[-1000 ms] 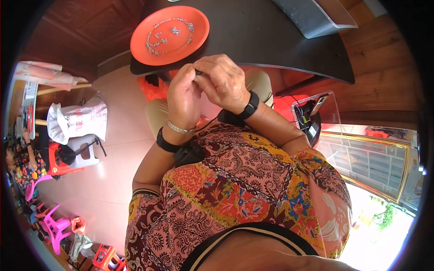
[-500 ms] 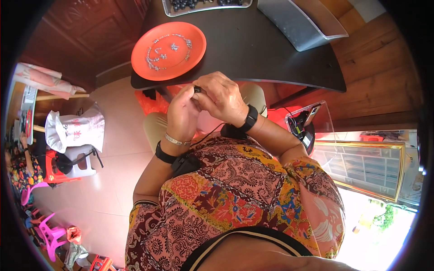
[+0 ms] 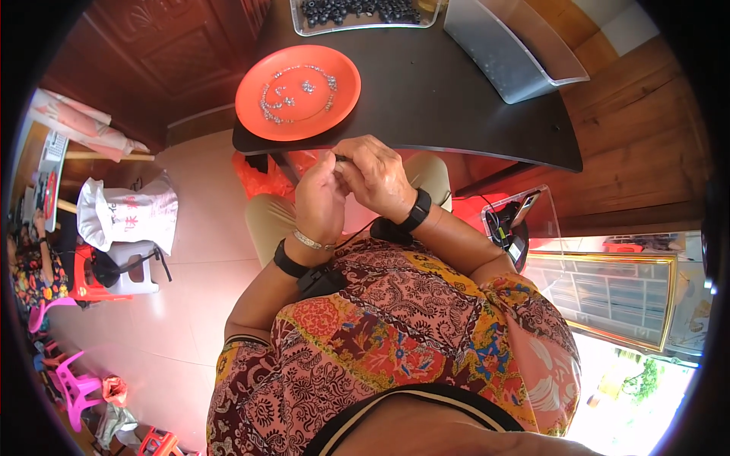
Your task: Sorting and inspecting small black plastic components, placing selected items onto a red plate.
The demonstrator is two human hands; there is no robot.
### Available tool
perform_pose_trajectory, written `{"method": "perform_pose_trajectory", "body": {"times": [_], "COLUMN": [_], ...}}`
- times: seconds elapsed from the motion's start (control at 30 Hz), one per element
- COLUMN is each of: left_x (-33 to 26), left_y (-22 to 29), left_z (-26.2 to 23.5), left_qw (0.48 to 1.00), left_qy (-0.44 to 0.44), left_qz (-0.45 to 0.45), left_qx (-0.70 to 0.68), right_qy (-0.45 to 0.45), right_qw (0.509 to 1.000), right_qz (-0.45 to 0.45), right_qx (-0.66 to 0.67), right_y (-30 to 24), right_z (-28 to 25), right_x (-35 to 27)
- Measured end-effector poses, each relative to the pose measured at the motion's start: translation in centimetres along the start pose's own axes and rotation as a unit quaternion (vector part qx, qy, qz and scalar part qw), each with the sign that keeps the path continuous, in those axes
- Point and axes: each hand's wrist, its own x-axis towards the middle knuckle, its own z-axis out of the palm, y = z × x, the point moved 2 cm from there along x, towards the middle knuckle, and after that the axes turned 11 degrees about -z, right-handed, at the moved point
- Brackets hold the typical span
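My left hand (image 3: 321,199) and my right hand (image 3: 378,178) meet over my lap, just off the table's near edge. Both have their fingers closed in a pinch around a small black piece (image 3: 341,158). Most of that piece is hidden by my fingertips, and its exact kind cannot be made out. Beyond my hands, an orange-red plate (image 3: 348,87) rests on the table at the left. Tiny shiny silver bits (image 3: 308,87) lie on it, in a ring and small clusters.
A clear tray (image 3: 365,30) of small black pieces (image 3: 372,11) sits at the table's (image 3: 426,106) far side. Right of it stands a grey plastic bin (image 3: 494,64). A clear box (image 3: 547,199) with a phone and cables is below right. A white sack (image 3: 133,213) sits at left.
The view has shifted slightly, so plate, tray and bin appear lower and further right. My hands stay together; less of the black piece shows between my fingers.
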Motion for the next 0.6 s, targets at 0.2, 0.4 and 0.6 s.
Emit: {"method": "perform_pose_trajectory", "body": {"times": [0.2, 0.4, 0.6], "left_x": [0.5, -0.7, -1.3], "left_y": [0.9, 3.9, 4.7], "left_z": [0.8, -0.5, -3.2], "left_qw": [0.998, 0.998, 0.994], "left_qy": [-0.058, 0.031, 0.099], "left_qz": [-0.018, -0.01, 0.026], "left_qx": [-0.012, 0.057, 0.022], "right_qy": [0.016, 0.135, 0.081], "right_qw": [1.0, 0.923, 0.771], "right_qz": [-0.013, -0.057, 0.001], "right_qx": [0.0, -0.355, -0.631], "right_y": [0.5, 7.9, 18.1], "right_z": [-1.3, -15.3, -25.4], "right_x": [1.2, 9.3, 11.3]}}
